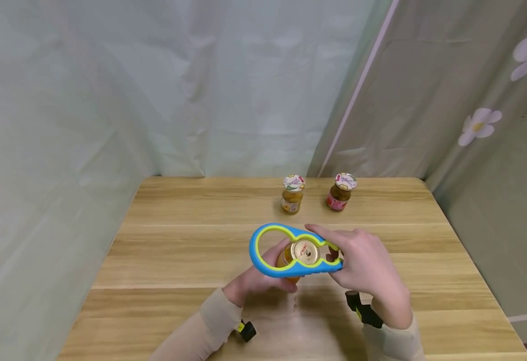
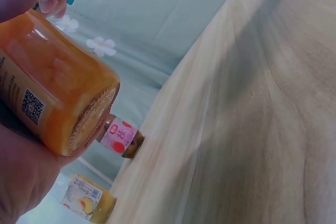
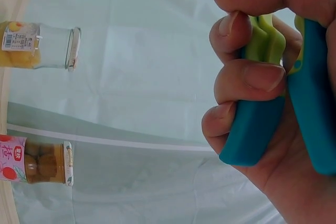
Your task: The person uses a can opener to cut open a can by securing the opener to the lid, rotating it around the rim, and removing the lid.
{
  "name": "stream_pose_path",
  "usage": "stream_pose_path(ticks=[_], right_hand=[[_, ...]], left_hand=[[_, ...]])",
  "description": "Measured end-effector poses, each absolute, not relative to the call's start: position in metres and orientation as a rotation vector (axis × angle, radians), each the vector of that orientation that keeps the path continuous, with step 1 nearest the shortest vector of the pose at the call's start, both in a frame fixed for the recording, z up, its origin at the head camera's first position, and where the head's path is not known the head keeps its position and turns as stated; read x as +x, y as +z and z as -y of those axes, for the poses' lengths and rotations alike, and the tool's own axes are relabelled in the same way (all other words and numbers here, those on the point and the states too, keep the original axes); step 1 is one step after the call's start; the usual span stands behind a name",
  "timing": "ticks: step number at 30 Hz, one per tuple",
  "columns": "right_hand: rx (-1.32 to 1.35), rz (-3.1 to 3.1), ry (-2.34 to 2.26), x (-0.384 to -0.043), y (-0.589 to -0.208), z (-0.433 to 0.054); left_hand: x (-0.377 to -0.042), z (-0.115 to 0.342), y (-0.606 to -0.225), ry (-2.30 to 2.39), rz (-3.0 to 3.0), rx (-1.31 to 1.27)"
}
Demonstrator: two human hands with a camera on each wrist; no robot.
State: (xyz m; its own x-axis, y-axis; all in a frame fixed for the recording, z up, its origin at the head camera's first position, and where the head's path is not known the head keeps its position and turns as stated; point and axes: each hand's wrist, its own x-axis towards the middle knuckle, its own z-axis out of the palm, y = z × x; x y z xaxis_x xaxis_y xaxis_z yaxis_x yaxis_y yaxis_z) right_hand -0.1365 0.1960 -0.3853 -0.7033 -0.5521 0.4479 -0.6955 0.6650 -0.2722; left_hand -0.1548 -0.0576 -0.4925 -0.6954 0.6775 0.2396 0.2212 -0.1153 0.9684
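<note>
- Blue-and-yellow jar opener [image 1: 301,271] comes nearest to the head camera, held level over the orange jar [image 2: 58,72], its big ring reaching out past the jar to the person's left.
- That orange jar is up off the table [image 1: 177,260], its gold lid [image 1: 307,251] framed by the opener's middle gap; whether the opener bites on the lid, I cannot tell.
- On the orange jar's left side is the left hand [image 1: 263,277], fingers and thumb wrapped round the glass, holding it.
- To the orange jar's right is the right hand [image 1: 366,260], fingers curled round both opener handles and holding them.
- Straight beyond the orange jar, a jar of yellow fruit [image 1: 292,201] stands upright on the table, patterned lid on.
- Beyond the orange jar and to its right, a pink-labelled jar [image 1: 338,199] of dark fruit stands upright, lid on too, near the yellow one but apart from it.
- Farther back than all of these, behind the orange jar, hangs a pale curtain [image 1: 254,100], with white flowers [image 1: 480,126] off to the right.
</note>
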Motion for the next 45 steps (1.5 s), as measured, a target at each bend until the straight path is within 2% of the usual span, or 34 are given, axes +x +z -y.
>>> stream_pose_path(ticks=[20, 30, 40, 45], right_hand=[[0.993, 2.438, 0.625, -0.138, -0.386, -0.199], [0.996, 2.424, 0.649, -0.14, -0.382, -0.2], [0.934, 2.449, 0.619, -0.141, -0.38, -0.205], [0.926, 2.451, 0.648, -0.143, -0.38, -0.207]], left_hand=[[-0.165, 0.064, -0.494, 2.001, -1.792, 1.17], [-0.169, 0.073, -0.492, 2.065, -1.832, 1.069], [-0.175, 0.078, -0.486, 2.079, -1.951, 1.12], [-0.178, 0.085, -0.484, 2.11, -1.986, 0.973]])
